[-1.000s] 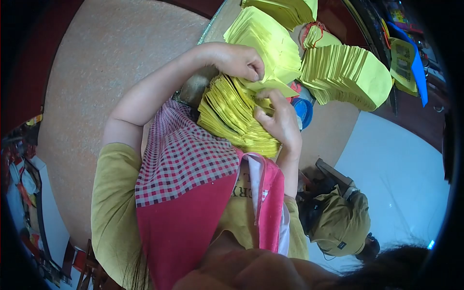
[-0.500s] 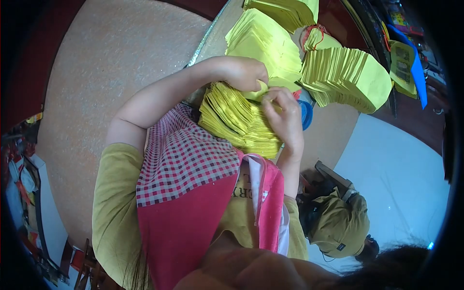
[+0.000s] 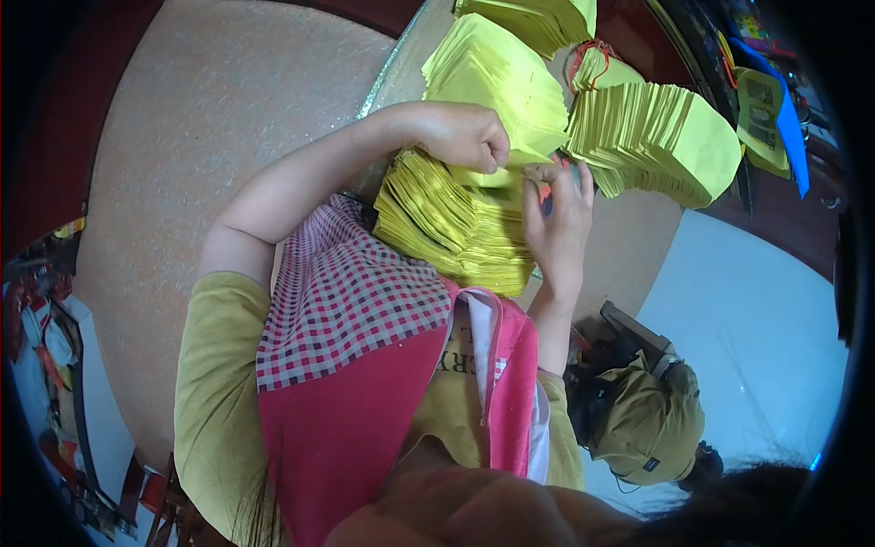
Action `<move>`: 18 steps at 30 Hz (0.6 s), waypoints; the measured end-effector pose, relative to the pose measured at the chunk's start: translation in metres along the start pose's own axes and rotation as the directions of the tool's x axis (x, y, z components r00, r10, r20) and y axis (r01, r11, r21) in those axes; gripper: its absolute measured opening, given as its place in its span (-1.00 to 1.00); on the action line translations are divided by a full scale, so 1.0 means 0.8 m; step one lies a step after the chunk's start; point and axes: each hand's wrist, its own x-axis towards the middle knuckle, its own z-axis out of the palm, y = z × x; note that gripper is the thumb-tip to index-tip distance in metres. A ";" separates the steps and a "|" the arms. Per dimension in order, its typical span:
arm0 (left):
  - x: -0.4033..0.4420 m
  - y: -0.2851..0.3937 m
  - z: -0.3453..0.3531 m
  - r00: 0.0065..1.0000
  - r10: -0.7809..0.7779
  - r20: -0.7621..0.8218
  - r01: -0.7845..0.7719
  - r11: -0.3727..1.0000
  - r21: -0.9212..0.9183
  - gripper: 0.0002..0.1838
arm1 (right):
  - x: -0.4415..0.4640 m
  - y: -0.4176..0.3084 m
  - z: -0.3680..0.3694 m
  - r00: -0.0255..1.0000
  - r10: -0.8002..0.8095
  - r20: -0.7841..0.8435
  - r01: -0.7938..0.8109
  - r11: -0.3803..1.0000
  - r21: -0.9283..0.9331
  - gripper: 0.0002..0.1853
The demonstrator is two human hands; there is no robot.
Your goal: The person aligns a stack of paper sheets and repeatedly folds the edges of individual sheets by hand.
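My left hand (image 3: 467, 137) is closed in a fist over the front of a fanned stack of pale yellow paper (image 3: 497, 87), at the edge of a yellow paper sheet (image 3: 499, 176). My right hand (image 3: 561, 214) pinches the other side of that sheet between thumb and fingertips. Just below the hands, against my checked apron, sits a thick bundle of folded, darker yellow paper (image 3: 447, 223). The fingers partly cover the sheet, so its full shape is hidden. Something red and blue shows in part behind my right fingers.
More fanned yellow paper (image 3: 656, 141) stands to the right, beside a smaller bundle tied with red string (image 3: 597, 68). Another stack (image 3: 538, 23) is at the back. The speckled tabletop (image 3: 228, 118) spreads left. A person in an olive jacket (image 3: 647, 419) is at lower right.
My right hand has moved right and slightly up, away from my left fist, and more of the yellow sheet shows between them. My left hand has barely moved.
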 end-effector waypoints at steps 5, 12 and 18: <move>0.015 0.000 -0.005 0.965 0.098 -0.242 -0.048 0.978 0.204 -0.78 | -0.006 -0.017 0.005 0.955 -0.074 0.286 0.052 0.995 0.084 -0.83; -0.016 0.030 -0.036 0.989 0.077 -0.124 -0.091 0.989 -0.116 -0.78 | 0.006 -0.006 -0.003 0.934 0.096 0.343 -0.184 0.955 0.233 -0.76; -0.005 0.002 -0.005 0.999 -0.008 0.036 0.002 0.986 0.169 -0.73 | 0.003 -0.009 0.016 0.969 0.058 0.239 -0.120 0.960 0.252 -0.87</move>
